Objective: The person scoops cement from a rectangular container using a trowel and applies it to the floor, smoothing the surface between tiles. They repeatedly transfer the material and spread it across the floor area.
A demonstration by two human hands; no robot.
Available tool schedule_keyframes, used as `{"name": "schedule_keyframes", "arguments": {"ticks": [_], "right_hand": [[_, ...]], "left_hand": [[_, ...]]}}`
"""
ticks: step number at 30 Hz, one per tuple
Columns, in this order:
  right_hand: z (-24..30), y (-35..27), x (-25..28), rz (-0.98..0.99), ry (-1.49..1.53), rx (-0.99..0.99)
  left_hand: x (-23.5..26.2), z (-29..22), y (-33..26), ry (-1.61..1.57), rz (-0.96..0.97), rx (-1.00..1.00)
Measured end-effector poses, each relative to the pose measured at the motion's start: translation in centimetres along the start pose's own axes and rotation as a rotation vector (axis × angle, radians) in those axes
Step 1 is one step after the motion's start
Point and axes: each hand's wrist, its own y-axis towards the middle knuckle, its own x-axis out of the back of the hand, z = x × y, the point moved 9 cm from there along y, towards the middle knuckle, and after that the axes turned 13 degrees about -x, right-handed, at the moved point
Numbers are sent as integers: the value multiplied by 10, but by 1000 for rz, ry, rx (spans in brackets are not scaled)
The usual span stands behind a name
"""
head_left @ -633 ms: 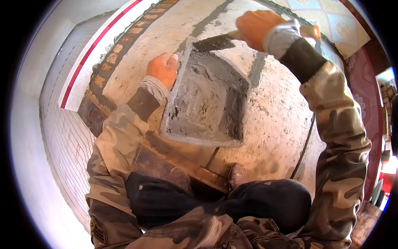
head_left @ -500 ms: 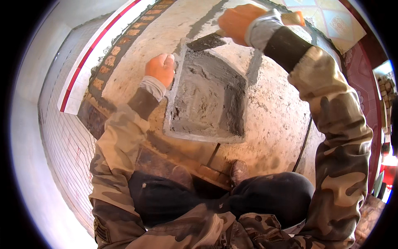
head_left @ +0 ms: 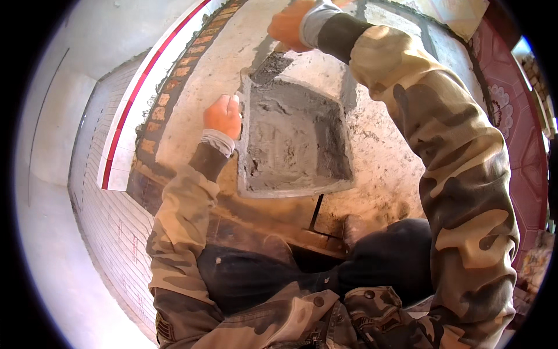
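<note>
A grey mortar tub (head_left: 290,193), roughly rectangular and caked with cement, lies in front of me. Wet grey mortar (head_left: 285,131) is spread over its bottom and piled along its right side. My left hand (head_left: 222,116) is closed on the tub's left rim. At the far end, my right hand (head_left: 290,28) is closed around the handle of a trowel (head_left: 271,66), though the grip is mostly hidden. The mortar-coated blade reaches down to the tub's far left corner.
Exposed bricks (head_left: 156,113) set in mortar run along the left, beside a white ledge with a red stripe (head_left: 136,84). Patterned red tiles (head_left: 517,157) line the right. My knees and shoes are close to the tub's near edge, by a dark floor gap (head_left: 318,214).
My right hand and the trowel have moved left and farther away, with the blade still by the tub's far left corner. My left hand stays on the rim. The whole view has shifted slightly.
</note>
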Motion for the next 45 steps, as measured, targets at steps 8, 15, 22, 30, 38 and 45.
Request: {"name": "schedule_keyframes", "arguments": {"ticks": [8,15,22,30,38,45], "right_hand": [[41,-4,-11,153,-89,21],[40,-18,-33,43,-3,-9],[69,-21,-5,-38,-7,182],[155,-81,14,30,-1,313],[96,-133,-49,584,146,27],[51,-212,-93,848,1172,-384]], "left_hand": [[2,-11,3,35,7,-42],[-3,-4,-1,-200,53,202],[-14,2,8,-146,51,178],[-9,27,17,-54,-35,80],[-6,43,-5,-254,-5,404],[-6,45,-18,-282,-13,468]]}}
